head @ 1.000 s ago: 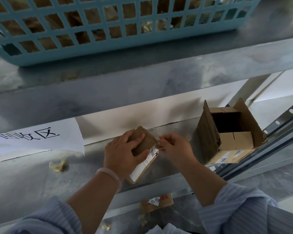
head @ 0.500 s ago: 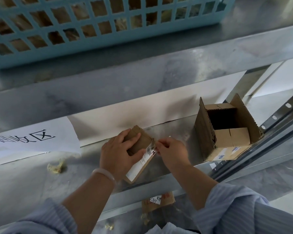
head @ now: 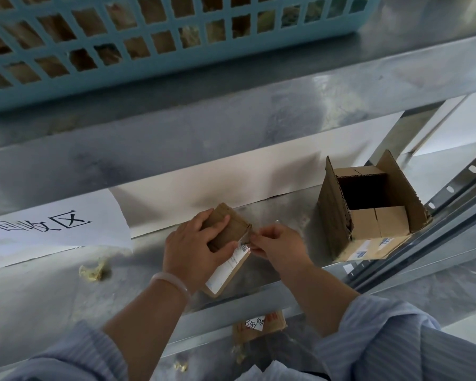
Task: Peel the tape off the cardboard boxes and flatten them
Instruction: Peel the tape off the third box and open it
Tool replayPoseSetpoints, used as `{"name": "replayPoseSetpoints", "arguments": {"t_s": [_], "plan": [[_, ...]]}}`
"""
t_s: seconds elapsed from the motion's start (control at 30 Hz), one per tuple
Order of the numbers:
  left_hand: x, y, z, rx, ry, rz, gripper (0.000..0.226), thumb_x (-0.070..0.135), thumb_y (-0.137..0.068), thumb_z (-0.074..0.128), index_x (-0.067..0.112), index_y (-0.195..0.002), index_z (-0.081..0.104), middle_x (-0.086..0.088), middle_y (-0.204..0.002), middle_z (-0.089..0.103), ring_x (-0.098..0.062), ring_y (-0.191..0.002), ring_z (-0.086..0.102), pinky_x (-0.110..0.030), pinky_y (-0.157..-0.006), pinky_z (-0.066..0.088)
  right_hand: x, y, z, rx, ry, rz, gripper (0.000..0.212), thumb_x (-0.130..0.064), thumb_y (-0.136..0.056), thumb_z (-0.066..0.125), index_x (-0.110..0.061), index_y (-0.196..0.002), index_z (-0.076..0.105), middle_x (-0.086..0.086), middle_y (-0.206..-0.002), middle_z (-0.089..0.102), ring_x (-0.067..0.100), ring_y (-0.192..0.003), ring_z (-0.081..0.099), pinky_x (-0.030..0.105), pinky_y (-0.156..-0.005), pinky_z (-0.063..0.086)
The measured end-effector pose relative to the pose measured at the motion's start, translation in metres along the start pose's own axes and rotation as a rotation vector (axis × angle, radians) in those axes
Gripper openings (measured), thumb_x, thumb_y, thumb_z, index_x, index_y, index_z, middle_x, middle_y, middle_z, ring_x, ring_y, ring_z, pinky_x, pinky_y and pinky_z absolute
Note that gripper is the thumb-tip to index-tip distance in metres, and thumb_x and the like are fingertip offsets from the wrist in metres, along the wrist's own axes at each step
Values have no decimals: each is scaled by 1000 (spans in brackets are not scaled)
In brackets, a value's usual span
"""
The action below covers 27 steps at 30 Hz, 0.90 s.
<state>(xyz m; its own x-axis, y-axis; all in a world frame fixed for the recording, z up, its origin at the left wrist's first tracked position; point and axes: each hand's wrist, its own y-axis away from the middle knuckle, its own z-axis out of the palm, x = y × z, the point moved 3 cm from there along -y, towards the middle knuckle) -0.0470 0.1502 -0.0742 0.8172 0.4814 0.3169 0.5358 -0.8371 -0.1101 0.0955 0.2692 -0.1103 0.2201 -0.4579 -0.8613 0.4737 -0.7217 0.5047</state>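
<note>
A small brown cardboard box [head: 232, 229] with a white shipping label rests tilted on the metal shelf [head: 39, 292]. My left hand [head: 195, 251] grips it from the left, thumb across its top face. My right hand [head: 276, 244] pinches a strip of clear tape [head: 270, 229] at the box's right edge. A larger open cardboard box [head: 368, 210] stands to the right on the same shelf, flaps up, apart from both hands.
A blue plastic basket [head: 149, 42] holding cardboard sits on the shelf above. A white paper sign [head: 50, 229] hangs at the left. A crumpled yellowish tape wad [head: 92, 270] lies on the shelf. Another labelled cardboard piece [head: 259, 324] lies below the shelf edge.
Both hands stay on the small box with little movement. The right hand's fingers have pulled slightly away from the box edge with the tape. The camera shifted a little.
</note>
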Motion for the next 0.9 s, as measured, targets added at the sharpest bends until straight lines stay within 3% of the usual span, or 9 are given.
{"name": "replayPoseSetpoints", "arguments": {"t_s": [0.1,0.23,0.4,0.53,0.7,0.77,0.83,0.9], "plan": [[0,0,0,-13,-11,-7,67,79,-72,32,51,-131,49,16,-147,38,-12,-127,44,-43,-106,36,7,1,-3,12,-40,96,13,0,-79,75,1,-86,65,17,-86,73,24,-81,73,37,-78,60],[0,0,-1,-21,2,1,67,78,-72,31,51,-131,48,17,-148,36,-10,-129,41,-42,-108,34,21,5,-16,81,78,140,11,1,-80,73,-4,-85,65,13,-79,71,23,-75,73,38,-76,60],[0,-1,-1,-21,17,12,67,77,-73,34,48,-130,52,14,-147,40,-12,-127,45,-43,-107,36,10,3,-31,162,174,-16,8,-11,-84,73,-15,-88,68,0,-78,73,15,-72,72,32,-64,61],[-1,-1,-2,-22,26,28,66,75,-73,37,46,-129,54,14,-145,42,-12,-124,47,-42,-106,37,-11,-3,-34,201,350,-163,6,-27,-93,62,-32,-94,66,-10,-85,67,13,-71,69,31,-68,60],[-5,-2,-3,-51,-9,91,63,75,-75,38,47,-130,52,14,-143,45,-13,-120,50,-42,-102,40,-26,-12,-35,219,496,-158,28,-31,-96,50,-17,-80,69,14,-87,65,22,-72,65,30,-68,52],[-7,-3,-4,-73,-19,129,63,76,-76,38,47,-130,52,12,-143,46,-14,-119,51,-42,-101,40,-29,-14,-35,202,503,-135,28,-34,-94,52,-17,-77,67,14,-91,65,22,-77,63,30,-72,49],[-8,-3,-6,-101,-38,182,65,78,-77,34,46,-132,51,11,-144,45,-15,-118,51,-40,-101,40,-32,-13,-35,185,530,-160,14,-37,-89,62,-23,-89,65,5,-101,62,19,-89,62,26,-69,48],[-10,-4,-8,-144,-45,219,69,82,-78,26,48,-134,47,11,-146,42,-15,-120,49,-41,-101,38,-35,-10,-36,196,552,-195,16,-37,-86,69,-26,-94,61,-2,-96,61,17,-87,62,27,-65,52]]}}
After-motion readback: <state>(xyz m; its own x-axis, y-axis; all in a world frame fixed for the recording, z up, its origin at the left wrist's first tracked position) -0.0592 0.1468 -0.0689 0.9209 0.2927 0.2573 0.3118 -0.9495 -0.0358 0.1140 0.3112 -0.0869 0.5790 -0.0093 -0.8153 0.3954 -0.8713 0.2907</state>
